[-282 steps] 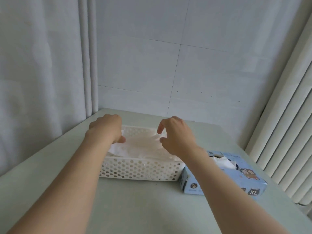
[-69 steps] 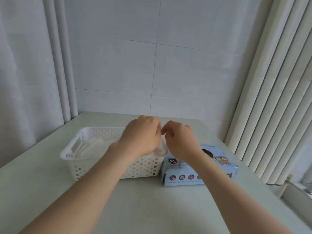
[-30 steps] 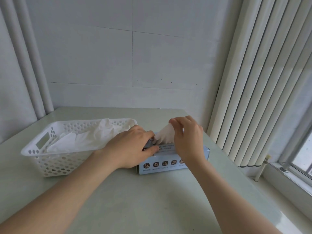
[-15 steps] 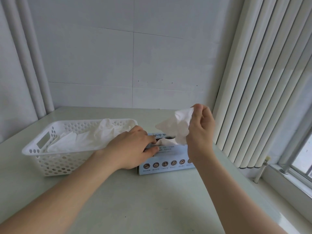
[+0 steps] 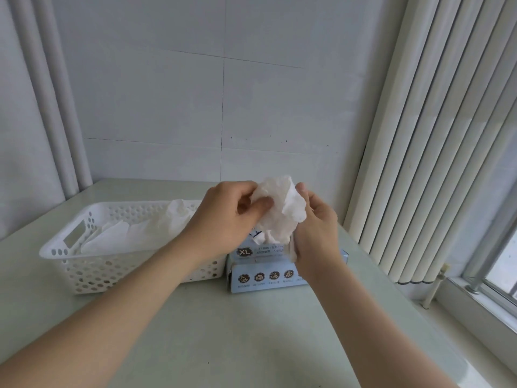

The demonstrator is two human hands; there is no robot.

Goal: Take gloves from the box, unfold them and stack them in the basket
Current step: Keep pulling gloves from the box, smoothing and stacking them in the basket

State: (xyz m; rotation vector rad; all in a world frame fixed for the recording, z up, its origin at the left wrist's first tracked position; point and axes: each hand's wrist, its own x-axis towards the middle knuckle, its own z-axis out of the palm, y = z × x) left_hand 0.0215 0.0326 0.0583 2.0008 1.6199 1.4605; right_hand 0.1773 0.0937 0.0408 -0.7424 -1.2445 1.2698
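White and crumpled, the glove [image 5: 279, 217] is held at frame centre just above the box [image 5: 260, 273], our left hand [image 5: 226, 217] and right hand [image 5: 316, 228] each pinching an edge with curled fingers, we judge to spread it flat for the basket [image 5: 84, 264] at centre left.

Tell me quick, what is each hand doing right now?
Left hand: pinches the crumpled white glove at its left edge.
Right hand: grips the same glove on its right side.

left hand [image 5: 223, 219] left the box [image 5: 260, 264], now gripping the glove [image 5: 279, 214].
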